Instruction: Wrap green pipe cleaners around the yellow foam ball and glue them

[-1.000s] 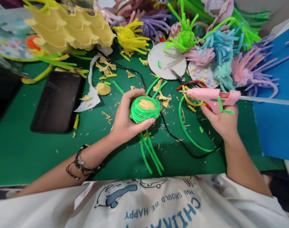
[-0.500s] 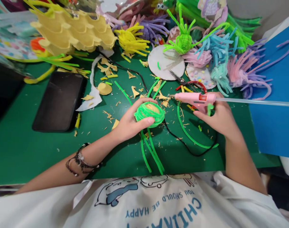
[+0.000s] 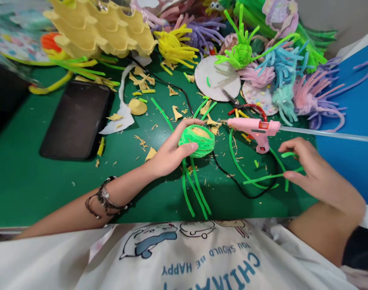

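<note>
My left hand is closed around a ball wound from green pipe cleaner, with a tan patch showing through its top. Several green pipe-cleaner strands stick out under and behind the ball. My right hand is beside the glue gun, its index finger and thumb curved with a gap between them. A thin green pipe cleaner runs to the thumb and behind it, seemingly held loosely. To the left of that hand, the pink glue gun rests untouched, its clear glue stick jutting right.
A black phone lies at left, below a yellow egg carton. Red-handled scissors lie by a white disc. Pipe-cleaner bundles fill the back. Tan scraps and a black cord lie mid-table. A blue board stands at right.
My right hand has let go of the glue gun and moved right and down, now among green pipe cleaners. My left hand still holds the ball, slightly turned. The view has shifted a little.
</note>
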Motion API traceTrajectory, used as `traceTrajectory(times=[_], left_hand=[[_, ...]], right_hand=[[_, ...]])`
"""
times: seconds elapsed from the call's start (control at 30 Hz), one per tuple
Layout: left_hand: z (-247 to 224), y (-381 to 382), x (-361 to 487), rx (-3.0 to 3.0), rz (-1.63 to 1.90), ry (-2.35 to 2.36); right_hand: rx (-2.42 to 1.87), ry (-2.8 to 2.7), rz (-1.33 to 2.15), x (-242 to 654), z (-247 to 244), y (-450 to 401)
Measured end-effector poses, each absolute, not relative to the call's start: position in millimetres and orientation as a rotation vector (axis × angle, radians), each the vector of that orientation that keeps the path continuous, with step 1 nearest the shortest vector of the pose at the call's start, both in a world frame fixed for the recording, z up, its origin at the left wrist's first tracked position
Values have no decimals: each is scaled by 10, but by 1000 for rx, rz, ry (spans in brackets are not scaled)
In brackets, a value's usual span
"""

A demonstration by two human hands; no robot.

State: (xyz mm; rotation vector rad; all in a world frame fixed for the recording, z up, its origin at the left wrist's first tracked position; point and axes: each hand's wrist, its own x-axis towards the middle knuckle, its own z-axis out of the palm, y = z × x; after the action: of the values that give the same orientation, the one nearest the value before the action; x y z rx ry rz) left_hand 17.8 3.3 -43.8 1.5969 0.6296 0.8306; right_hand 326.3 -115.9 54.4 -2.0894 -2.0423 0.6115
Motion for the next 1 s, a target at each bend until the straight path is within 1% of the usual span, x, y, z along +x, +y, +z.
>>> traceTrajectory(times=[0.07, 0.1, 0.27, 0.37, 0.43, 0.53, 0.7, 0.83, 1.0], left_hand=[[-416, 30, 170, 1678, 809, 631], [-401, 25, 167, 1721, 791, 626], [-351, -7, 171, 1908, 684, 577], [-370, -14, 183, 1978, 647, 556], [-403, -16, 191, 2018, 690, 566], [-449, -21, 203, 2110, 810, 555], [-431, -36, 224, 2230, 887, 559], [-360, -49, 219, 2294, 944, 668], [-303, -49, 186, 2378, 923, 706]], right_hand=[[-2110, -2115, 589, 3171, 678, -1181], [-2068, -2181, 633, 3121, 742, -1177], [-1441, -2518, 937, 2869, 872, -998], [-1267, -2569, 1003, 2716, 819, -826], [-1253, -2584, 907, 2624, 766, -722], [-1201, -2535, 655, 2513, 661, -603], [-1260, -2203, 338, 2357, 396, -500], [-1268, -2053, 227, 2261, 243, -486], [-1278, -1987, 187, 2195, 198, -508]])
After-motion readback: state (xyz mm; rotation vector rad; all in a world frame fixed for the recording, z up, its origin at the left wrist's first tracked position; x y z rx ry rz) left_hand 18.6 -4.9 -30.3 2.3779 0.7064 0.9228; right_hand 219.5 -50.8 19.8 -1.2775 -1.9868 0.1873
